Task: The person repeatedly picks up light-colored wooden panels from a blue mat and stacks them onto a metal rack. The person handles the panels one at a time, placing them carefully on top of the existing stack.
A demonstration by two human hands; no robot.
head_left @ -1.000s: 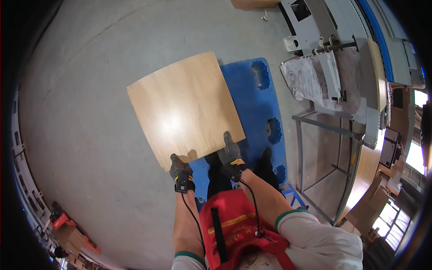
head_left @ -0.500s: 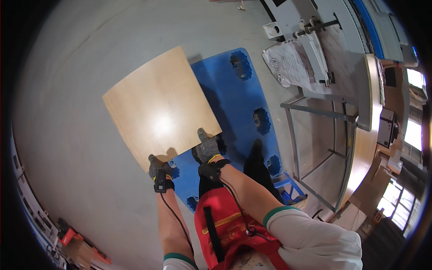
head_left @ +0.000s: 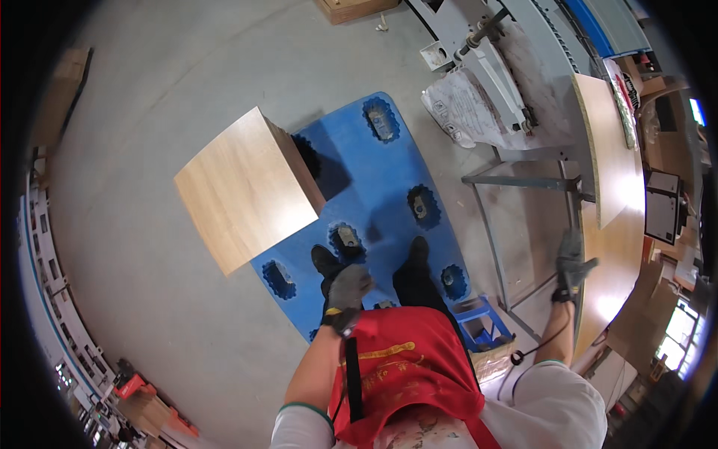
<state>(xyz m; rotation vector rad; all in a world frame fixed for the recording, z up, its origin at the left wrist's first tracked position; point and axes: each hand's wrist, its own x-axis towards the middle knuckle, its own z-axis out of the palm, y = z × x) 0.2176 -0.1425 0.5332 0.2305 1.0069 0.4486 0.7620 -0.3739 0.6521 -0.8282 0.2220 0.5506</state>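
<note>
A stack of light wood-grain boards (head_left: 247,191) rests on the far left part of a blue plastic pallet (head_left: 359,161). Its layered side shows on the right. My left hand (head_left: 350,288), in a grey glove, is above the pallet, in front of my body and apart from the stack. Its fingers look curled in, with nothing visible in them. My right hand (head_left: 572,266), gloved too, reaches out to the right with fingers stretched and thumb spread. It is beside wood-grain boards (head_left: 613,269) on the right; whether it touches them I cannot tell.
A machine (head_left: 516,82) with a printed white sack (head_left: 456,108) stands at the far right, near a grey metal frame (head_left: 516,182). Close by my right side is a blue plastic stool (head_left: 479,322). My feet are on the pallet, which has several scalloped holes.
Both hands have let go of the board, which now lies on the stack. My left hand has drawn back toward my body; my right has swung far right. The view has shifted rightward.
</note>
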